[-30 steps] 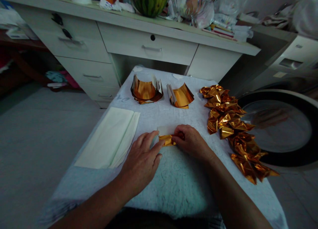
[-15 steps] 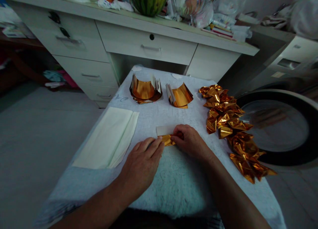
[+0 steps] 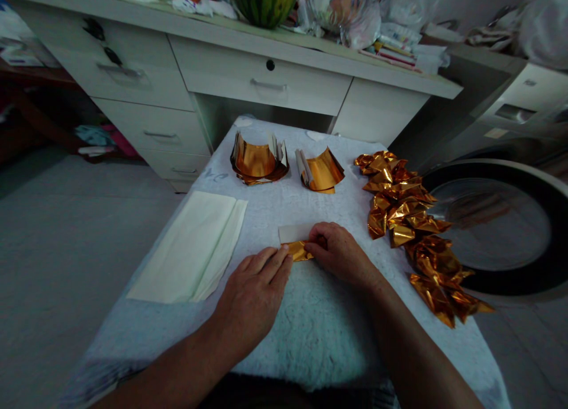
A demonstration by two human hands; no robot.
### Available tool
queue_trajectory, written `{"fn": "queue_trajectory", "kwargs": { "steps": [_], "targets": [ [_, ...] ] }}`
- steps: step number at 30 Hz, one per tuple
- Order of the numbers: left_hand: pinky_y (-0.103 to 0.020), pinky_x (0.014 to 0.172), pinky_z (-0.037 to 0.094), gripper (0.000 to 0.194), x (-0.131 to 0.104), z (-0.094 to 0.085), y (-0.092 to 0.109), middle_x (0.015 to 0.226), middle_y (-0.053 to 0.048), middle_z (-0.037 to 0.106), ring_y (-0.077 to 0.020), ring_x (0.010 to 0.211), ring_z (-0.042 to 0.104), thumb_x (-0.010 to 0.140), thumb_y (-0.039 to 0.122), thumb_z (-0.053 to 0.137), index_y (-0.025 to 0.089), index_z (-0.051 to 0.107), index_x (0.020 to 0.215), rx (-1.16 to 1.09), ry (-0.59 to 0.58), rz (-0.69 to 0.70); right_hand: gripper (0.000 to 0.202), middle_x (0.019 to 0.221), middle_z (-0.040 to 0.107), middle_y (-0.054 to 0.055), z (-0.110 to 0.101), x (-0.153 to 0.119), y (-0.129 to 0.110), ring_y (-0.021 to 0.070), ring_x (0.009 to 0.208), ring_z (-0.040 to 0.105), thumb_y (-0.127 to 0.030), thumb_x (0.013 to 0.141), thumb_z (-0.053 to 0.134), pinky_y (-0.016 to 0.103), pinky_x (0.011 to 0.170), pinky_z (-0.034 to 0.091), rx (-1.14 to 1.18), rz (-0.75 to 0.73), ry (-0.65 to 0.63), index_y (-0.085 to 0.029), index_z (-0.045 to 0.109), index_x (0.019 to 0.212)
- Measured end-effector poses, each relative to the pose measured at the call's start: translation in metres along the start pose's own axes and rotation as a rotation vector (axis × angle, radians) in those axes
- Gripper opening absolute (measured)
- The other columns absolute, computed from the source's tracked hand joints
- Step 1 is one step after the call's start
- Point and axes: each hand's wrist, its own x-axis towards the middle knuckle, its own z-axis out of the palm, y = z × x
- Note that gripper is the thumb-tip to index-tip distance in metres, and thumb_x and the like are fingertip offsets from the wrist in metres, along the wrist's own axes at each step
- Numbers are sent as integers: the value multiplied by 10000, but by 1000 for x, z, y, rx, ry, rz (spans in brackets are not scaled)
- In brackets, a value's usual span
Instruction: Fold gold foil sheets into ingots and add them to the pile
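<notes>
A small sheet of gold foil paper [image 3: 299, 250] lies on the cloth, part folded, with a pale strip at its far edge. My right hand [image 3: 337, 249] pinches its right end between thumb and bent fingers. At the left end, the fingers of my left hand [image 3: 255, 284] are stretched out and rest on the foil; its thumb is hidden. Beyond my hands sit two curved stacks of gold foil paper, a larger stack [image 3: 256, 161] and a smaller stack [image 3: 326, 171]. A row of folded gold foil pieces [image 3: 402, 211] runs down the right side.
A pale folded paper sheet [image 3: 186, 249] lies left on the cloth-covered table [image 3: 319, 332]. Behind stands a white drawer cabinet [image 3: 266, 86] bearing a watermelon [image 3: 265, 3] and plastic bags. A washing machine with a round open door [image 3: 492, 225] stands close to the table's right edge.
</notes>
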Motion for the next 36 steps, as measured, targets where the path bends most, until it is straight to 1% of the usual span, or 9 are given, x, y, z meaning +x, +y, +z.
{"fn": "queue_trajectory", "kwargs": {
  "steps": [6, 9, 13, 16, 18, 23, 26, 30, 36],
  "targets": [
    [-458, 904, 547, 385, 1, -3, 2, 1323, -172, 631, -310, 1160, 580, 880, 34, 517, 66, 625, 1248, 15, -7, -3, 87, 734, 597, 1, 2, 0, 2, 150, 701, 512, -181, 819, 641, 273, 671, 354, 13, -12, 13, -186, 592, 747],
    [-462, 912, 546, 399, 2, -2, 3, 1339, -186, 615, -319, 1175, 568, 866, 23, 520, 66, 626, 1248, 26, -22, -12, 55, 817, 610, 34, 5, 0, 3, 177, 779, 534, -151, 781, 639, 297, 737, 391, -12, -40, 72, -175, 604, 816],
    [-463, 915, 546, 438, 2, -1, 3, 1367, -181, 595, -319, 1175, 569, 852, 16, 518, 87, 611, 1274, 49, -57, -15, 300, 1075, 614, 114, 11, 1, 3, 268, 1001, 511, -183, 758, 625, 393, 879, 384, -138, -65, 167, -167, 650, 1057],
    [-456, 903, 551, 446, 3, -2, 4, 1364, -169, 600, -306, 1147, 591, 848, 6, 489, 101, 617, 1265, 81, -77, -10, 483, 1279, 571, 135, 13, 2, 1, 307, 1133, 464, -196, 775, 574, 448, 941, 348, -206, -97, 156, -172, 587, 1256],
    [-444, 878, 560, 448, 5, -4, 5, 1347, -172, 613, -299, 1118, 608, 842, -1, 473, 92, 620, 1255, 99, -89, 0, 540, 1313, 559, 141, 12, 4, -1, 310, 1165, 450, -183, 769, 546, 467, 976, 323, -230, -121, 137, -155, 555, 1308],
    [-412, 839, 562, 456, 9, -8, 8, 1320, -179, 629, -285, 1081, 629, 829, -5, 454, 78, 621, 1246, 141, -102, 21, 553, 1229, 566, 141, 10, 6, -3, 306, 1101, 460, -192, 751, 559, 465, 957, 336, -243, -105, 96, -151, 574, 1301],
    [-403, 838, 558, 479, 9, -10, 11, 1336, -176, 619, -283, 1094, 625, 819, -12, 443, 85, 614, 1256, 163, -127, 18, 510, 1185, 563, 131, 10, 6, -3, 301, 1079, 460, -190, 744, 569, 455, 941, 348, -232, -98, 94, -169, 598, 1253],
    [-393, 819, 560, 493, 10, -11, 14, 1336, -188, 615, -283, 1079, 628, 806, -15, 438, 69, 611, 1260, 200, -148, 22, 472, 1194, 559, 116, 10, 7, -2, 291, 1085, 460, -162, 720, 565, 438, 931, 354, -205, -116, 89, -178, 605, 1190],
    [-385, 799, 564, 493, 12, -12, 17, 1314, -185, 631, -277, 1048, 631, 798, -13, 439, 61, 622, 1250, 219, -147, 20, 402, 1136, 580, 98, 10, 7, -2, 271, 1019, 475, -133, 715, 534, 417, 884, 354, -201, -130, 82, -186, 606, 1107]
  ]
}}
